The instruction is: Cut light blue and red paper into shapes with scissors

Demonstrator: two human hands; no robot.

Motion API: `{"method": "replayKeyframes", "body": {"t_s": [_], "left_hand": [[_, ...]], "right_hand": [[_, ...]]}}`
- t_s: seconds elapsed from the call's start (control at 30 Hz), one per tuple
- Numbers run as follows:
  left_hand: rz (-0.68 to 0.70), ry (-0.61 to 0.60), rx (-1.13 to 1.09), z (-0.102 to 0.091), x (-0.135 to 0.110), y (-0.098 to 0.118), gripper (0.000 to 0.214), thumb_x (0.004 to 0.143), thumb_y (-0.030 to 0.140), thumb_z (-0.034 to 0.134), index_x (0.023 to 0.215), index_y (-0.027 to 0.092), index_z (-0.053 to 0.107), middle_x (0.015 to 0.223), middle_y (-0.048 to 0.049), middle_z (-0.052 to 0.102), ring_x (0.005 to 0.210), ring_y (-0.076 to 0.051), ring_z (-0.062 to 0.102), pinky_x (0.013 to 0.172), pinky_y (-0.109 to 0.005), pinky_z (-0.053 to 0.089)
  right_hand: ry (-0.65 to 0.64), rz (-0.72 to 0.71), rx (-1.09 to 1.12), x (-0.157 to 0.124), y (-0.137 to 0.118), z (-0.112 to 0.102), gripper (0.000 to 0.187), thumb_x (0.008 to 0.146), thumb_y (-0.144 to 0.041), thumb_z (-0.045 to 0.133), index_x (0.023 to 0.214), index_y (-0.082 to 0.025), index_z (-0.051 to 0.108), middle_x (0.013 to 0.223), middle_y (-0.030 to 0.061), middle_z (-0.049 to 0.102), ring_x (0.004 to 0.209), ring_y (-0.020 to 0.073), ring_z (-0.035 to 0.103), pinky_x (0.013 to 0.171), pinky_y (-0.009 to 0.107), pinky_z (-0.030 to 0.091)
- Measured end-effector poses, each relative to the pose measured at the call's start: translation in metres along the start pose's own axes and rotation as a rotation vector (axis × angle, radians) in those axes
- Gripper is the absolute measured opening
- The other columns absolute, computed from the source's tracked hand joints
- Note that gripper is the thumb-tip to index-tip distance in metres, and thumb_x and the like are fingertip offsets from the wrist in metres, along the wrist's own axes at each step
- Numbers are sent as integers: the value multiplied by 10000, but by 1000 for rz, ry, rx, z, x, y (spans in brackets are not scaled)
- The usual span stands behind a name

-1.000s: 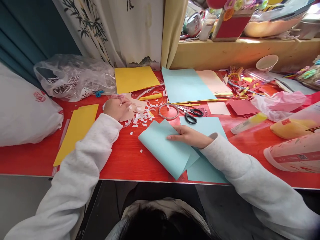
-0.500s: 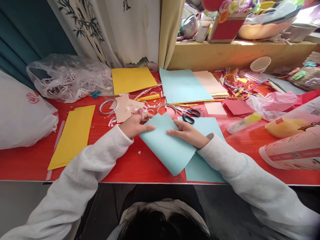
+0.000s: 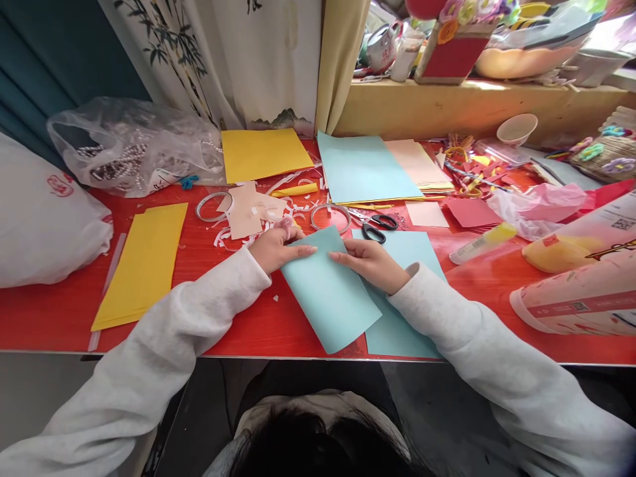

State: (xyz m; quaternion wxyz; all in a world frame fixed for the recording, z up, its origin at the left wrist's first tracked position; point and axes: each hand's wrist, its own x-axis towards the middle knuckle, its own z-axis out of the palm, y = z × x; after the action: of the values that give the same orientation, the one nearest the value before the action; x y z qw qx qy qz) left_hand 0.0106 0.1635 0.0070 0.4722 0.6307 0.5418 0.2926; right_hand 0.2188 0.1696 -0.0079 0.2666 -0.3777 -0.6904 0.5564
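A light blue sheet of paper (image 3: 330, 291) is held between both hands over the near edge of the table, tilted, its lower end curving slightly. My left hand (image 3: 281, 248) grips its upper left edge, thumb on top and fingers behind. On the upper right edge, my right hand (image 3: 370, 262) pinches it the same way, its fingers mostly hidden underneath. Another light blue sheet (image 3: 407, 285) lies flat beneath my right wrist. Black-handled scissors (image 3: 377, 227) rest just beyond my right hand, beside a tape roll (image 3: 330, 217).
Yellow paper strips (image 3: 144, 265) lie at left by a white plastic bag (image 3: 44, 212). Paper scraps and another tape roll (image 3: 213, 207) are behind my left hand. A blue-topped paper stack (image 3: 368, 169) stands at the back; a glue stick (image 3: 481, 243) and pink-white cup (image 3: 571, 301) sit right.
The held blue sheet has turned a little, its lower end swinging left and down. Both hands keep their grip and have shifted only slightly.
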Motion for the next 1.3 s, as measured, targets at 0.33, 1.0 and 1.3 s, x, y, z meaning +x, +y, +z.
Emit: {"method": "replayKeyframes", "body": {"t_s": [0.33, 1.0, 1.3], "left_hand": [[31, 16, 23, -2, -2, -2, 330, 632, 489, 658, 655, 164, 605, 655, -9, 559, 699, -156, 523, 703, -312, 434], [-27, 139, -162, 0, -5, 10, 449, 579, 436, 722, 913, 163, 596, 687, 14, 605, 639, -120, 587, 657, -264, 498], [-126, 83, -437, 5, -9, 11, 468, 498, 369, 783, 859, 110, 638, 893, -81, 677, 846, -229, 638, 786, -365, 531]], "right_hand": [[35, 37, 88, -1, -3, -1, 366, 733, -537, 550, 820, -183, 582, 756, 9, 587, 660, 141, 544, 556, 257, 419], [230, -116, 131, 2, -1, -3, 304, 717, -482, 619, 712, -179, 587, 640, 3, 524, 618, 132, 500, 518, 251, 380], [317, -154, 183, 2, 0, -6, 244, 748, -416, 610, 742, -173, 598, 648, -15, 496, 553, 81, 414, 481, 225, 327]]}}
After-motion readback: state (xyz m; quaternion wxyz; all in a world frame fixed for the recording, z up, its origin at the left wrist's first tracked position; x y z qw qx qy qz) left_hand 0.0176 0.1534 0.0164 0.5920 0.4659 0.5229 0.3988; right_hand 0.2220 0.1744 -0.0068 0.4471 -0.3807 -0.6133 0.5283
